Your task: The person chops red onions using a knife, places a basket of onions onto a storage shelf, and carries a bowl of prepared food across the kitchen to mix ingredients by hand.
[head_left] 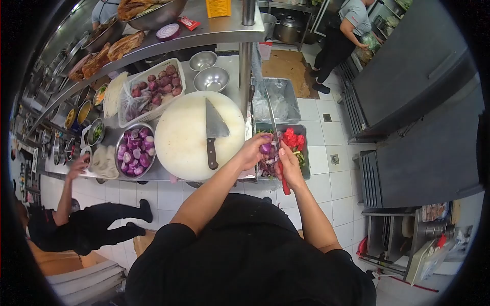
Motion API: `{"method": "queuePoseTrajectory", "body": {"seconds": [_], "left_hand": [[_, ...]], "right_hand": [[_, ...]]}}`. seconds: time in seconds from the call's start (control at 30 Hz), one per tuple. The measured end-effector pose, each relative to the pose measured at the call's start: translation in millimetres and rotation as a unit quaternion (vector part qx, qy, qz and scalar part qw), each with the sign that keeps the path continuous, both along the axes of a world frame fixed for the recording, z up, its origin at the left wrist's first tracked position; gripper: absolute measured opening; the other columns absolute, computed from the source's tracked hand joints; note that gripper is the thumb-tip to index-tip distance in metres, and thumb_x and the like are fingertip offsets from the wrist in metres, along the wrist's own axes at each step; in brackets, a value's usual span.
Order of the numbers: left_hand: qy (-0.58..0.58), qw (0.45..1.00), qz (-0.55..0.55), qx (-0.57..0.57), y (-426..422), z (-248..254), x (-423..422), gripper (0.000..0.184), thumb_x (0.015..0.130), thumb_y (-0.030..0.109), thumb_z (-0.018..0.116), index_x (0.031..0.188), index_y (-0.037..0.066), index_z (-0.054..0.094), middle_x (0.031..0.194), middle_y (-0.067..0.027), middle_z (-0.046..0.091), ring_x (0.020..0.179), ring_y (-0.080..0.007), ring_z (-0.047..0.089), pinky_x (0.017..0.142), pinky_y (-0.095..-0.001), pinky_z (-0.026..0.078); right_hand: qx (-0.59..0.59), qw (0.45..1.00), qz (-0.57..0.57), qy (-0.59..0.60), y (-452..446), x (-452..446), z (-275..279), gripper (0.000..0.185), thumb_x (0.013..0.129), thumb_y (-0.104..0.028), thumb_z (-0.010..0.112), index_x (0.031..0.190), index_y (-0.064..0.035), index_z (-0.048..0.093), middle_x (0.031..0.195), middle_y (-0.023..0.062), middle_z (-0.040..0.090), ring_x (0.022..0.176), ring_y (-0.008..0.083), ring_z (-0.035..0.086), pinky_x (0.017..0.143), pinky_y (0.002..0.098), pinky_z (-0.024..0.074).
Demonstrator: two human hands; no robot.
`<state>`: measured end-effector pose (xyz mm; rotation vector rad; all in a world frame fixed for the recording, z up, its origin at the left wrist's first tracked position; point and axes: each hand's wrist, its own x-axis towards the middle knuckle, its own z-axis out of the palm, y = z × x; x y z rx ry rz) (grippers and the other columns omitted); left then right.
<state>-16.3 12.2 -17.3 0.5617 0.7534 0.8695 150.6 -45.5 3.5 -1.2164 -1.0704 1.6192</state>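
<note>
My left hand (pixel 251 153) is closed around a purple onion (pixel 265 147). In my right hand (pixel 290 166) is a knife (pixel 272 115) with a long, narrow blade and a red handle; its blade points away from me, close beside the onion. Both hands are over a grey bin (pixel 304 168) holding purple onion skins, red scraps and green trimmings. Left of my hands, a cleaver (pixel 217 122) with a dark handle lies on a round white cutting board (pixel 178 135). Peeled purple onions fill a metal bowl (pixel 122 166) beside the board.
A white basket (pixel 124 109) of unpeeled onions stands behind the bowl, near two metal bowls (pixel 211 80). A steel shelf (pixel 224 35) overhangs the counter. Another bin (pixel 291 94) with a plastic liner stands farther off. One co-worker (pixel 87 222) is at left, another (pixel 342 41) at far right.
</note>
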Motion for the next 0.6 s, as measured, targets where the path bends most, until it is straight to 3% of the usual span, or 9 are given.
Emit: {"method": "queuePoseTrajectory", "body": {"seconds": [0.23,0.3,0.37,0.4,0.43,0.5,0.53,0.57,0.6], "left_hand": [[-0.043,0.999,0.008,0.006,-2.4,5.2,-19.1,0.049,0.090,0.015,0.052,0.138,0.007,0.042,0.117,-0.0145,0.064,0.089,-0.0226,0.066,0.075,-0.0334,0.051],[-0.015,0.999,0.028,0.011,-6.0,15.1,-27.2,0.049,0.092,0.014,0.053,0.139,0.007,0.041,0.118,-0.0151,0.064,0.085,-0.0227,0.067,0.074,-0.0326,0.052],[0.009,0.998,0.046,0.044,-8.5,19.3,-44.2,0.051,0.093,0.015,0.055,0.141,0.006,0.039,0.115,-0.0136,0.065,0.080,-0.0202,0.067,0.068,-0.0290,0.050],[0.059,0.994,0.060,0.063,-10.5,25.2,-57.5,0.049,0.093,0.017,0.059,0.138,0.007,0.045,0.108,-0.0099,0.067,0.075,-0.0166,0.065,0.064,-0.0256,0.048],[0.143,0.982,0.087,0.092,-16.4,42.5,-73.6,0.040,0.092,0.017,0.059,0.129,0.004,0.053,0.102,-0.0081,0.067,0.071,-0.0122,0.064,0.057,-0.0247,0.045],[0.279,0.938,0.163,0.124,-24.8,61.7,-115.2,0.033,0.089,0.015,0.063,0.120,0.006,0.061,0.097,-0.0066,0.067,0.072,-0.0108,0.063,0.060,-0.0241,0.046],[0.333,0.907,0.207,0.151,-26.9,61.5,-143.9,0.033,0.088,0.015,0.064,0.119,0.006,0.062,0.097,-0.0076,0.067,0.076,-0.0121,0.064,0.064,-0.0255,0.048],[0.385,0.871,0.247,0.177,-28.7,57.0,-176.4,0.032,0.086,0.015,0.066,0.117,0.006,0.064,0.097,-0.0086,0.067,0.079,-0.0133,0.064,0.068,-0.0269,0.050],[0.485,0.781,0.314,0.236,-31.2,48.4,-210.2,0.033,0.085,0.014,0.065,0.117,0.006,0.064,0.098,-0.0108,0.067,0.083,-0.0175,0.064,0.073,-0.0307,0.050]], "right_hand": [[0.022,0.995,-0.053,-0.083,17.2,4.5,-15.2,0.050,0.101,-0.040,0.051,0.139,-0.0086,0.048,0.068,-0.0041,0.052,0.049,0.0057,0.046,0.040,0.0228,0.0347],[0.010,0.994,-0.059,-0.089,31.8,15.4,-44.5,0.057,0.100,-0.042,0.052,0.146,-0.0097,0.042,0.068,-0.0038,0.051,0.053,0.0057,0.045,0.043,0.0230,0.0371],[-0.031,0.996,-0.026,-0.078,23.8,9.3,-3.4,0.066,0.101,-0.043,0.050,0.152,-0.0068,0.030,0.064,-0.0030,0.045,0.049,0.0073,0.043,0.040,0.0243,0.0359],[-0.013,0.997,-0.038,-0.073,30.2,11.1,-18.8,0.066,0.101,-0.044,0.049,0.150,-0.0041,0.031,0.061,-0.0030,0.044,0.046,0.0079,0.042,0.038,0.0245,0.0344],[-0.018,0.997,-0.032,-0.070,34.0,14.6,-26.9,0.058,0.101,-0.045,0.048,0.140,-0.0026,0.044,0.057,-0.0022,0.044,0.043,0.0082,0.041,0.037,0.0245,0.0338],[-0.038,0.996,-0.038,-0.067,33.2,15.1,-27.0,0.048,0.100,-0.048,0.047,0.120,-0.0044,0.054,0.054,-0.0013,0.045,0.040,0.0088,0.041,0.036,0.0247,0.0334],[-0.037,0.997,-0.028,-0.065,31.6,14.5,-27.4,0.048,0.100,-0.048,0.047,0.120,-0.0044,0.054,0.054,-0.0013,0.045,0.040,0.0088,0.041,0.036,0.0247,0.0334],[-0.043,0.996,-0.039,-0.067,29.6,14.1,-28.4,0.045,0.100,-0.049,0.047,0.112,-0.0059,0.055,0.054,-0.0010,0.045,0.040,0.0090,0.041,0.036,0.0248,0.0329],[-0.049,0.995,-0.051,-0.070,27.3,14.1,-30.8,0.043,0.100,-0.049,0.047,0.104,-0.0075,0.056,0.053,-0.0007,0.045,0.040,0.0092,0.042,0.035,0.0249,0.0325]]}}
